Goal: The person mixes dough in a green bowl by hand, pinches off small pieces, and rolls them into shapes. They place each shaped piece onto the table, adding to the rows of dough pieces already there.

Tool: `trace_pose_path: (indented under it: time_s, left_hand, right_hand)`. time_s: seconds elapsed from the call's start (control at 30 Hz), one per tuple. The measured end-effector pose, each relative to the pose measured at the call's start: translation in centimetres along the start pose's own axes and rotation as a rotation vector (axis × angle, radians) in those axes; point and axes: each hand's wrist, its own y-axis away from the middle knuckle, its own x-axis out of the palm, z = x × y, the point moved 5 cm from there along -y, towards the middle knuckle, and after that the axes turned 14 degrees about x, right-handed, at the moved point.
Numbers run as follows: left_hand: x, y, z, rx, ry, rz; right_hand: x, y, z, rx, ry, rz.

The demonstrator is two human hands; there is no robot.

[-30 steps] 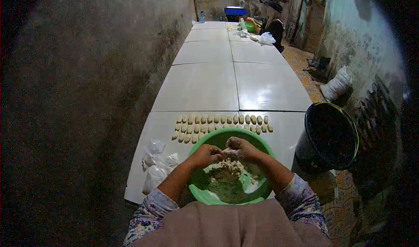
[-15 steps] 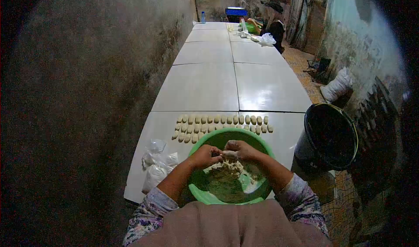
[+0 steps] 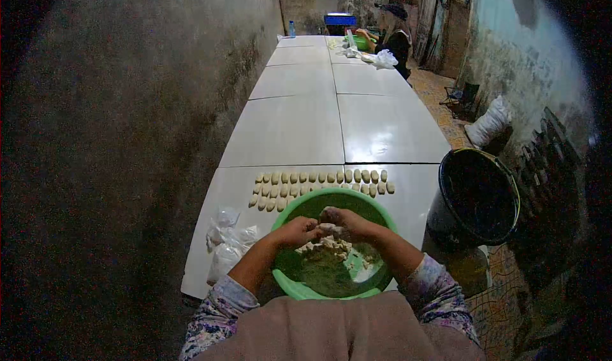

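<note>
Over a green basin [image 3: 280,281] in front of me, my two hands work close together. My left hand [image 3: 296,231] is closed, its curled fingertips on a small lump of pale dough [image 3: 327,229]. From the other side, my right hand [image 3: 347,222] grips the same lump, its fingers bent and whitened. Below them, loose crumbly dough [image 3: 338,249] lies in the basin, with pale powder or residue towards its right side. Beyond the far rim, rows of small oval dough pieces [image 3: 303,177] rest on the table; the rim hides some of them.
Clear plastic bags of white powder [image 3: 224,257] lie left of the basin. A large black bucket [image 3: 440,211] stands at the right of the long white table [image 3: 290,128]. At its far end, another person [image 3: 398,42] reaches towards a green bowl [image 3: 362,44]. A wall runs along the left.
My hands stay together over the basin with small finger movements; more pale dough shows between them. The view has shifted slightly, so the scene sits a little further left.
</note>
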Motion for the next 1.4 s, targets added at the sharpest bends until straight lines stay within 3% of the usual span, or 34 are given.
trace_pose_path:
  time_s: [0.07,0.13,0.17,0.27,0.3,0.33,0.4,0.47,0.57,0.63,0.7,0.8,0.93,1.0,1.13,1.2,1.23,1.3,1.33,1.4]
  left_hand:
    - [0.0,-0.1,0.8,-0.016,0.061,-0.017]
    - [0.0,0.0,0.8,0.009,0.176,-0.01]
    - [0.0,0.0,0.9,0.009,0.177,-0.015]
    - [-0.3,0.3,-0.2,-0.022,0.181,0.009]
    - [-0.3,0.4,-0.6,0.002,0.258,0.025]
    - [-0.2,0.5,-0.8,0.026,0.335,0.042]
    - [-0.3,0.5,0.8,0.058,0.391,0.014]
    - [-0.1,0.5,2.1,0.089,0.448,-0.01]
    - [-1.0,0.4,1.8,0.072,0.225,-0.099]
    - [-0.9,0.3,1.8,0.065,0.139,0.03]
    - [-0.5,0.4,1.5,0.081,0.268,-0.018]
    - [-0.4,0.2,0.5,0.03,0.386,-0.037]
    - [-0.9,0.7,-2.4,-0.025,0.198,-0.047]
    - [-0.9,0.5,-1.4,-0.01,0.173,-0.062]
    - [-0.6,0.4,-0.4,0.022,0.141,-0.071]
    - [-0.5,0.5,-0.9,0.036,0.11,-0.059]
    - [-0.5,0.5,-1.3,0.05,0.078,-0.047]
    - [-0.7,0.5,-1.8,0.038,0.088,-0.071]
    - [-0.7,0.4,-1.8,0.025,0.097,-0.098]
    - [-0.7,0.3,-1.1,0.003,0.101,-0.131]
  right_hand:
    - [0.1,0.1,0.3,-0.048,0.035,-0.024]
    - [0.1,-0.5,-0.4,-0.085,-0.126,0.031]
    - [-0.1,-0.8,-0.8,-0.098,0.151,-0.061]
    - [-0.3,-0.4,-0.1,-0.137,0.158,-0.128]
    - [0.0,-1.5,-2.1,0.16,-0.687,0.143]
    - [-0.3,-1.7,-2.8,0.162,-0.684,0.148]
    - [-1.1,-1.5,-2.1,-0.066,-0.014,-0.048]
    - [-0.8,-1.0,-1.4,-0.088,-0.01,-0.053]
    - [-0.1,0.3,0.9,-0.085,-0.076,-0.043]
    - [-0.2,0.2,0.7,-0.059,-0.147,-0.028]
    - [-0.7,0.0,0.7,-0.288,0.319,-0.131]
    - [-0.8,0.1,0.5,-0.274,0.414,-0.174]
    - [-0.5,-0.1,0.1,-0.078,0.277,-0.1]
    - [-0.4,0.5,1.2,-0.253,0.311,-0.083]
    - [-0.5,0.5,1.1,-0.324,0.078,-0.002]
    - [-0.4,0.2,0.2,-0.037,0.132,0.051]
    - [-0.5,0.0,0.2,-0.036,0.131,0.05]
    - [-0.5,-0.6,-1.3,0.257,-0.29,0.155]
    - [-0.5,-0.5,-1.4,0.258,-0.29,0.154]
    - [-1.3,-0.1,0.2,-0.134,0.045,-0.053]
